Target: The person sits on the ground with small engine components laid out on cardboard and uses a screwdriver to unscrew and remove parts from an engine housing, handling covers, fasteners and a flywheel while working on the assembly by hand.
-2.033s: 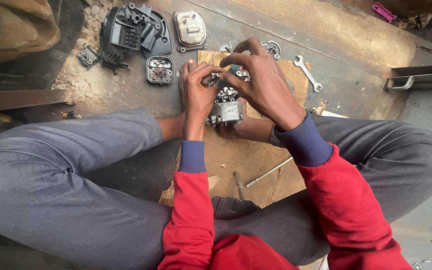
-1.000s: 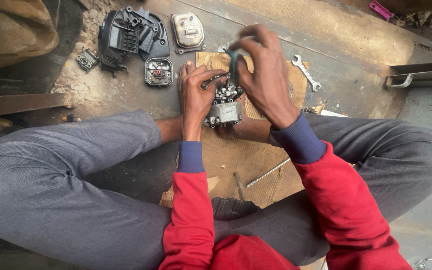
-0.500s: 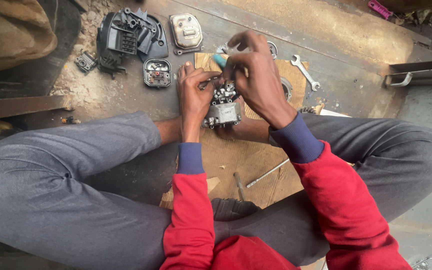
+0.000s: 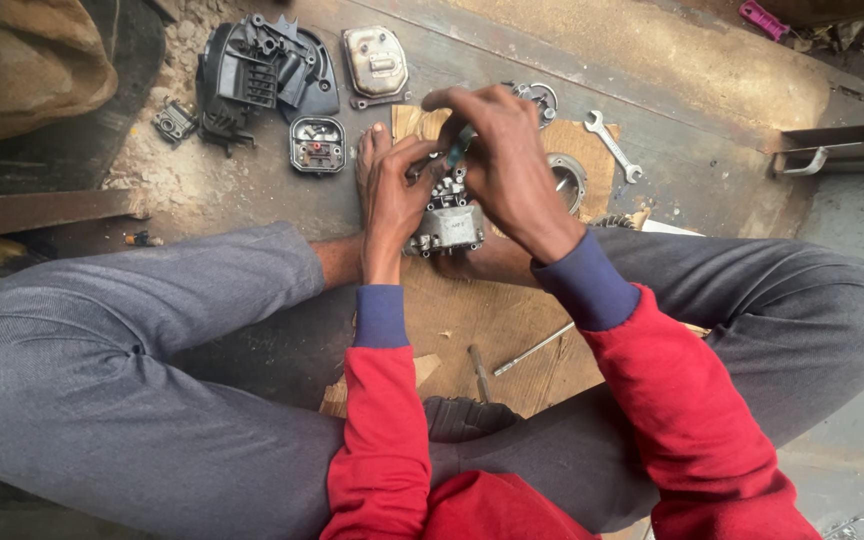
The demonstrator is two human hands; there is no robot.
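your left hand [image 4: 392, 195] wraps fingers round the grey metal engine part [image 4: 447, 228] sitting on the cardboard sheet [image 4: 482, 320] between your legs | right hand [image 4: 507, 165] pinches a teal-handled tool [image 4: 460, 148], tip hidden | pink packet [image 4: 760, 18] top right, cut off

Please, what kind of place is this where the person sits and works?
Probably an informal repair workshop for small engines, with work done on the ground. A spanner lies on the dusty floor, a black plastic housing and metal cover sit removed, and both hands work on a metal engine part.
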